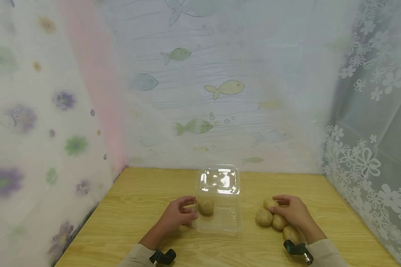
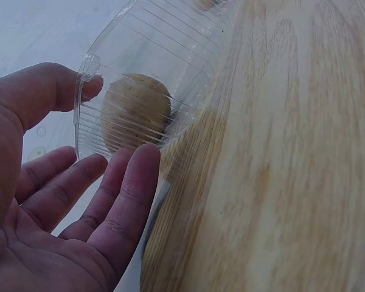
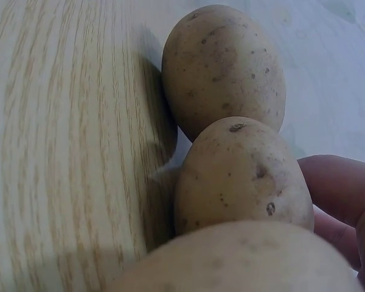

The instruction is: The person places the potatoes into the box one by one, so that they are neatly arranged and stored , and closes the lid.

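A clear plastic clamshell container stands on the table with its lid tipped back. One potato lies in its left part, also visible through the ribbed plastic in the left wrist view. My left hand holds the container's left side, thumb at the rim and fingers along the wall. To the right, my right hand grips the rearmost potato of a small group. Beside it are a potato, another potato below the hand, and a potato near the wrist.
The wood-grain table extends around the container and potatoes. A fish-print curtain hangs behind it, with a flowered sheet at left and a lace-patterned one at right. Each wrist wears a black camera mount.
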`<state>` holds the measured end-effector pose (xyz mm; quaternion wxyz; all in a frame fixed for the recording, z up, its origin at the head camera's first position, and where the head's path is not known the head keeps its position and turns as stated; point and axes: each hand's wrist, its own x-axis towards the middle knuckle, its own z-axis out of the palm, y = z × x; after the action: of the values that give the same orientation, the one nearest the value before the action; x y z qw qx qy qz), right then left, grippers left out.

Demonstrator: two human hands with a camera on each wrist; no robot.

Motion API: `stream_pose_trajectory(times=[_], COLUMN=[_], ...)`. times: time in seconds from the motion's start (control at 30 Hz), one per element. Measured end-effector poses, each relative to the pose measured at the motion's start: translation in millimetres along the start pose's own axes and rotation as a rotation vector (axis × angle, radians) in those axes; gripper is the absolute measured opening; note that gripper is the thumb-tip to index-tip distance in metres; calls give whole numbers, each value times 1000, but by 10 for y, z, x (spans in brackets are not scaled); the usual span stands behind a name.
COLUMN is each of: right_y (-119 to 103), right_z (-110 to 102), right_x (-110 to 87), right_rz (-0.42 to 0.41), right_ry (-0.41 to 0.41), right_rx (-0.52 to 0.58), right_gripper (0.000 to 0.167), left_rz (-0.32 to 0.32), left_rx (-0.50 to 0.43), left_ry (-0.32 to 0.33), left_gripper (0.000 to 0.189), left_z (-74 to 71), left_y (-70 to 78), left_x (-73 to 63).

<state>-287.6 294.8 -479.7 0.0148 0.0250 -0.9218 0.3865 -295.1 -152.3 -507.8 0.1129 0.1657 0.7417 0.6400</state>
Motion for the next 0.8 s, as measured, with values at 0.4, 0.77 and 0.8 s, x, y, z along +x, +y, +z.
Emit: stream_pose_trajectory(times=[0.4,0.77,0.8], right_y=[19,35,32], right_z=[6,-5,-7], right_x=[-1,-1,-4], right_rz=[15,4,9], right_ry=[3,10,10], right_rx=[32,25,27], right_gripper=[60,66,66], left_rz=[11,13,13], left_rx=[12,11,7], left_ry=[-9,-11,-10], left_gripper=[71,69,69], left_z=[-12,-7,-6], left_y=[-31,-5,-7], left_x=[10,-2,-2])
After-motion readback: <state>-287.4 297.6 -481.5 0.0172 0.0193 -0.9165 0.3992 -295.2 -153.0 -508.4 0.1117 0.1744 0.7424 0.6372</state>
